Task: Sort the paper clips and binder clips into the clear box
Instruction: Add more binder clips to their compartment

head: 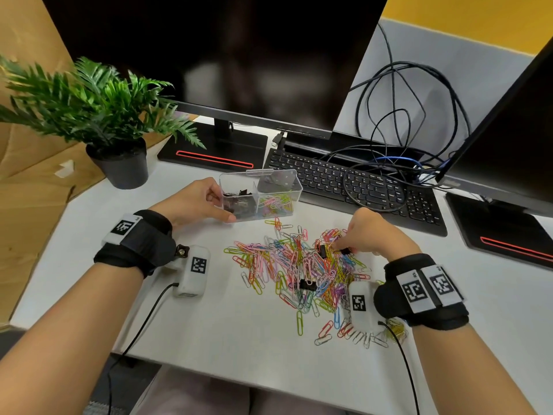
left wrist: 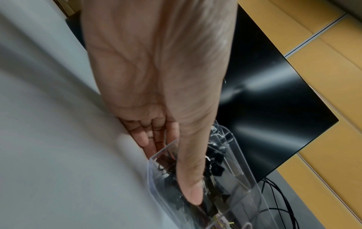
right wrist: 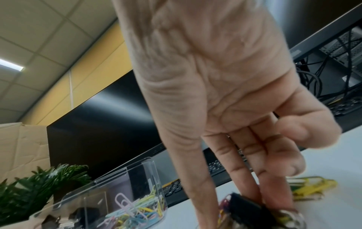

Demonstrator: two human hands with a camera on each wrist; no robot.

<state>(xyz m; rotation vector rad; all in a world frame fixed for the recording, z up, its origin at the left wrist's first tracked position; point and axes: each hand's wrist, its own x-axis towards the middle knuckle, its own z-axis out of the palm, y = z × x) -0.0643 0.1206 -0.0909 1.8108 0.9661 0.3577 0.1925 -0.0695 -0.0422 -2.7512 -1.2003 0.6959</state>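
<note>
The clear box stands at the back of the white table, black binder clips in its left compartment and coloured paper clips in its right one. My left hand holds the box's left end, thumb along the front wall and fingers against the end wall. A spread pile of coloured paper clips lies in front of the box. At the pile's far right my right hand pinches a black binder clip between thumb and fingers. Two more binder clips sit in the pile.
A black keyboard with looped cables on it lies right behind the box. A potted plant stands at the back left, monitor stands behind and at the far right. Loose yellow clips lie under my right wrist.
</note>
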